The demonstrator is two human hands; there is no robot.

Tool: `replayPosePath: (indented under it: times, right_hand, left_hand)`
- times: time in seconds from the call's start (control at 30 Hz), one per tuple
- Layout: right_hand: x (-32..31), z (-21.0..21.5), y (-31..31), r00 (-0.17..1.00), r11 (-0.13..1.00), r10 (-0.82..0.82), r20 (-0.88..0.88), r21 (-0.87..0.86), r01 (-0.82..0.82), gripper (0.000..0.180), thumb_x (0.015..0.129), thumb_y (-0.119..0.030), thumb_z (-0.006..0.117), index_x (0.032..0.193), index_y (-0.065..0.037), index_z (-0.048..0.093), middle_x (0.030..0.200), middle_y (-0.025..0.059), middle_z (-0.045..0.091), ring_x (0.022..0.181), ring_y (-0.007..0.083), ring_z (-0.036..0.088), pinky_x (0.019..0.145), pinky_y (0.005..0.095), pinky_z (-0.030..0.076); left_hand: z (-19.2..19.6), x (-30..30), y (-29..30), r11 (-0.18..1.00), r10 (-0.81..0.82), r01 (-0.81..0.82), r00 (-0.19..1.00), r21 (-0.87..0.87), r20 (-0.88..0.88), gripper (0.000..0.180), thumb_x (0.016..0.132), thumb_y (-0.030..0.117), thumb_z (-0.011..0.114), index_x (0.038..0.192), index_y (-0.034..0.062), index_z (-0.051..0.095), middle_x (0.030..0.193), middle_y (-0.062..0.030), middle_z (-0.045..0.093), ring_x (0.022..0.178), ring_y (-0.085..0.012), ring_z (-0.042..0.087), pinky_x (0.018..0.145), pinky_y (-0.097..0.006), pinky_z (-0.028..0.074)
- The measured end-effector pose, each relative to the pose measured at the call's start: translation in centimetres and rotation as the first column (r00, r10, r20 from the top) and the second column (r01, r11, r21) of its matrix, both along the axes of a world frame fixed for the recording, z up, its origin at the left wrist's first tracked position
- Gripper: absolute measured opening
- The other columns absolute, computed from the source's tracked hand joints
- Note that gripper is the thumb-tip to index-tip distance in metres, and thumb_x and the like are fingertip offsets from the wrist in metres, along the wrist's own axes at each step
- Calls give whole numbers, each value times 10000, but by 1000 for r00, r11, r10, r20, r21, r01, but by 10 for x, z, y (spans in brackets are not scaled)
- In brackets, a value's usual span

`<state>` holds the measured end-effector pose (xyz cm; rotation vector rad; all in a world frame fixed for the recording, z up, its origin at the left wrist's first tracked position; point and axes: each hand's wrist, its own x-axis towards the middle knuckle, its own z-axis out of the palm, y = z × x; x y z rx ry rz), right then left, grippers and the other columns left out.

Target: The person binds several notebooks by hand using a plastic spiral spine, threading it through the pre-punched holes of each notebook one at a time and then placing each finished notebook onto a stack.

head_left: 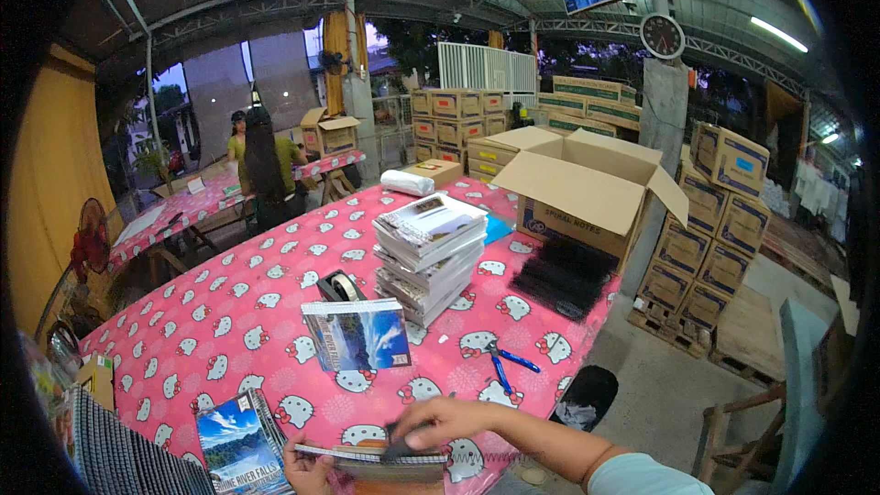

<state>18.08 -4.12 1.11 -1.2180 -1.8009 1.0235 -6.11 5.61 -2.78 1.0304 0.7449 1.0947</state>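
Note:
At the near edge of the table, my left hand (308,469) grips the left end of a notebook (390,486), thumb on its upper edge. My right hand (442,422) bends over the same edge, fingers curled down around a dark piece (398,448) whose kind I cannot make out. A thin spiral coil (500,456) sticks out past the notebook's right end. Left of my left hand lies a small pile of notebooks with a blue landscape cover (236,435). Blue-handled pliers (506,367) lie opened beyond my right hand.
A pink patterned cloth (247,330) covers the table. On it stand a notebook stack (429,257), a leaning notebook (359,335), a tape dispenser (343,287), black coils (563,277) and an open carton (577,192). Bound notebooks (128,449) fill the near left. Two people work at another table.

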Motion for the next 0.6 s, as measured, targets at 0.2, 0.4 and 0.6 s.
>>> replayPosePath:
  times: [0.2,0.4,0.6]
  right_hand:
    - [-12,1,8,977,991,104,-188,99,-87,385,882,-340,551,1081,-18,619,1047,190,600,1028,306,544,906,400,395]
    - [-11,-13,30,991,999,33,-127,34,-29,443,888,-386,530,1070,9,616,1091,166,602,1037,259,549,895,381,404]
    - [-33,-11,38,925,992,-26,-380,104,70,516,849,-488,539,950,7,647,892,142,623,828,218,580,701,347,455]
  left_hand:
    - [-9,-3,4,999,2,-7,991,38,136,410,816,-61,563,1202,39,463,881,-23,537,746,-110,535,635,-235,470]
    - [-36,-6,24,982,-7,-44,963,186,268,512,715,19,721,1167,-17,484,886,-44,584,785,-130,563,727,-241,466]
    - [-37,-7,27,979,-30,-26,963,200,269,437,779,-3,650,1187,-28,494,933,-49,589,788,-121,566,724,-244,469]
